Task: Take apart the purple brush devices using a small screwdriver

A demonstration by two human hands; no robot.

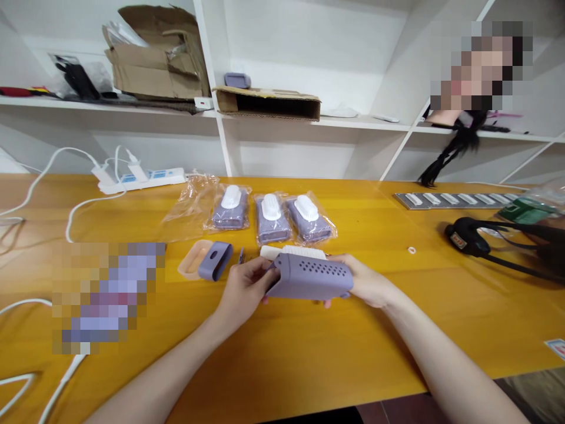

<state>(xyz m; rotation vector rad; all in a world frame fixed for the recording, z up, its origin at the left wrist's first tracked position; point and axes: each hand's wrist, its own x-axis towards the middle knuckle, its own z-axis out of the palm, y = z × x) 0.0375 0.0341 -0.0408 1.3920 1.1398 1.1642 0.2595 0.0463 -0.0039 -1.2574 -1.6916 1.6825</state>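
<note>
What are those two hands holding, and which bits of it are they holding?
A purple case with small holes: the left hand holds its open end, the right hand the opposite end.

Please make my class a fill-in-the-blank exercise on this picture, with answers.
1. The left hand and right hand hold a purple case pierced with small ____.
2. Beyond it on the table, ____ bagged cases lie in a row.
3. The power strip lies to the ____ of the bagged cases.

Answers: holes; three; left.
</note>
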